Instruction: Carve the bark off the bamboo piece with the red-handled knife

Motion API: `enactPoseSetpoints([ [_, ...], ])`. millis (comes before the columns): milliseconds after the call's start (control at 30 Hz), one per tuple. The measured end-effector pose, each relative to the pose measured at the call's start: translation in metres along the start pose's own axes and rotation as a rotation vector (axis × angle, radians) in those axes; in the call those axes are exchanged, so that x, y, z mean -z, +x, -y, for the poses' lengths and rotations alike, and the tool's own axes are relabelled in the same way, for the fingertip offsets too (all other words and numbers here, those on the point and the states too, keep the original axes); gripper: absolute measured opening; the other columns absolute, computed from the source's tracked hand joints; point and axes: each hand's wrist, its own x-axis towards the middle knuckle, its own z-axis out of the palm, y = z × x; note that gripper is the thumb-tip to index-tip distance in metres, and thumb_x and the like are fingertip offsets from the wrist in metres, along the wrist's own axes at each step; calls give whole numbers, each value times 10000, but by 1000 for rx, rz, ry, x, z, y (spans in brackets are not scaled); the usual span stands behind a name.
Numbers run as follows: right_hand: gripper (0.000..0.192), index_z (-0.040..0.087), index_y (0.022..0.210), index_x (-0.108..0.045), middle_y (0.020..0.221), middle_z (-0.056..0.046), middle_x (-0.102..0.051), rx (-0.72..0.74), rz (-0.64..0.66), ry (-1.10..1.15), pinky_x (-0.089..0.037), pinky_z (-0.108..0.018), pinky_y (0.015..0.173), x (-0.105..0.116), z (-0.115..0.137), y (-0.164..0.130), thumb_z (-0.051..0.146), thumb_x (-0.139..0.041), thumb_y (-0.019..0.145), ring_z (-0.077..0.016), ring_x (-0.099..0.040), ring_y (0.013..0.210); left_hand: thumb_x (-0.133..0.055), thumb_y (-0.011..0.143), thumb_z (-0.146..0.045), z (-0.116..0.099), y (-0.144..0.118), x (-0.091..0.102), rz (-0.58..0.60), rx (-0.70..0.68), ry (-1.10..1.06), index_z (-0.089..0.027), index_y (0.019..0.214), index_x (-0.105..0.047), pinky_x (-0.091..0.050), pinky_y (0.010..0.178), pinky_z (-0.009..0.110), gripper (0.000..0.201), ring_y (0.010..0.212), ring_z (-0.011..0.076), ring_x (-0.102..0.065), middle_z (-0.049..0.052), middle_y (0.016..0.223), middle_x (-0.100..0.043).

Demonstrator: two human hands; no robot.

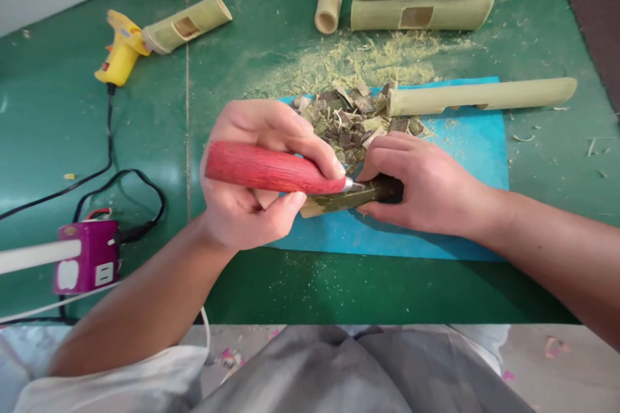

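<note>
1. At the far left of the green worktop [252, 297] a purple power strip [86, 257] sits with a black cable running up to the yellow glue gun [121, 51]; both lie well apart from your hands.
2. Your left hand [252, 187] is clamped around the red handle of the carving knife [274, 169]; fingers wrap over the top, the thumb presses from below, and the short blade at the metal collar meets the wood.
3. The bamboo strip [339, 201] lies between your two hands over the blue mat [436, 232]; it looks thin, stiff and light, likely to split along the grain; its green skin looks smooth and may slip, so hold it close to the cut, fingers behind the edge.
4. Your right hand [426, 187] is closed on the strip's far end, pinning it against the mat; the fingers hide how much of it remains.
5. Just beyond your hands a pile of chips [353, 116] sits on the mat, touching a long bamboo tube [479, 97].
6. Further back lie cut bamboo tubes [421, 13] with square windows, sawdust spread before them.
</note>
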Motion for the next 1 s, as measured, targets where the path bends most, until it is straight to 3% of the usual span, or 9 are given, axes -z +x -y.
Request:
enactPoseSetpoints([
  [133, 152, 200, 809, -586, 843, -44, -617, -3, 6, 5, -407, -330, 723, 0, 0, 0, 276, -717, 803, -192, -527, 809, -683, 890, -233, 3, 2, -7, -18, -40, 41, -242, 1068, -642, -599, 563, 216, 183, 695, 143, -759, -16, 840, -772],
  [267, 166, 204, 802, -574, 837, -42, -613, -7, 5, 2, -404, -333, 728, 0, 0, 0, 276, -724, 794, -194, -526, 812, -726, 810, -188, 2, 2, -15, -98, -117, 91, -221, 986, -644, -627, 601, 232, 197, 696, 147, -757, 11, 825, -783],
  [533, 157, 200, 795, -570, 808, -36, -599, -5, -2, -6, -398, -326, 716, 0, 2, 1, 261, -715, 799, -184, -509, 789, -690, 778, -109, -1, -1, -17, -63, -131, 108, -198, 984, -662, -655, 687, 235, 226, 780, 134, -745, 16, 884, -791],
  [733, 148, 199, 803, -573, 830, -45, -619, -9, 1, 0, -403, -333, 724, 0, 1, 0, 266, -705, 803, -192, -522, 804, -696, 870, -220, 0, -2, -16, -59, -159, 173, -230, 957, -649, -627, 675, 248, 99, 761, 138, -741, 7, 830, -780],
  [1000, 161, 204, 796, -566, 795, -26, -578, -7, -3, -8, -382, -322, 709, 0, 1, 1, 259, -718, 793, -180, -493, 783, -692, 856, -176, -1, -4, -16, -16, -52, 91, -202, 988, -644, -612, 707, 260, 142, 818, 139, -747, 9, 909, -773],
])
